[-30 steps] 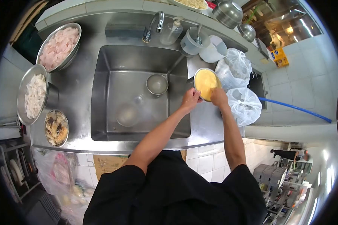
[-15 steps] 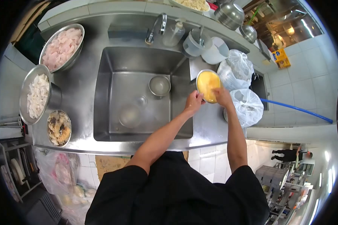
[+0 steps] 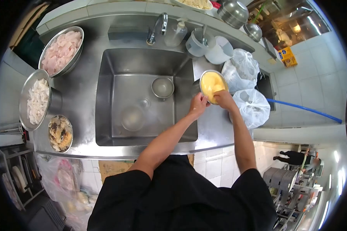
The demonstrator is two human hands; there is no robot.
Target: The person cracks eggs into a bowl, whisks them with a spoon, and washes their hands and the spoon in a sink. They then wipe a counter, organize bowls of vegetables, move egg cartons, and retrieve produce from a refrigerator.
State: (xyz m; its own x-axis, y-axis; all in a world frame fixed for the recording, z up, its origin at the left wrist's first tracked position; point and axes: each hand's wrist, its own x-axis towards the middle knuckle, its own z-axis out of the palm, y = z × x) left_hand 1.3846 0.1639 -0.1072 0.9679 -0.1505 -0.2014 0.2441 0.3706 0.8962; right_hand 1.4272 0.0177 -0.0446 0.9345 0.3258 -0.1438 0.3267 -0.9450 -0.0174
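Observation:
A metal bowl of smooth yellow liquid, like beaten egg, stands on the steel counter right of the sink. My left hand grips its near left rim, thumb and fingers pinched together. Over the bowl's near right side is my right hand, with its fingers closed and reaching down at the liquid. Whatever those fingers hold, if anything, is hidden. Inside the steel sink sits a small metal bowl.
At left stand a bowl of pale pink meat pieces, a bowl of whitish pieces and a bowl of brown and yellow crumbly stuff. Behind are a faucet, a pump bottle and plastic tubs. Plastic bags crowd the right.
My right hand has moved slightly left and down at the bowl, and the yellow liquid's surface has swirled. My left hand keeps its grip on the rim. The view has shifted slightly.

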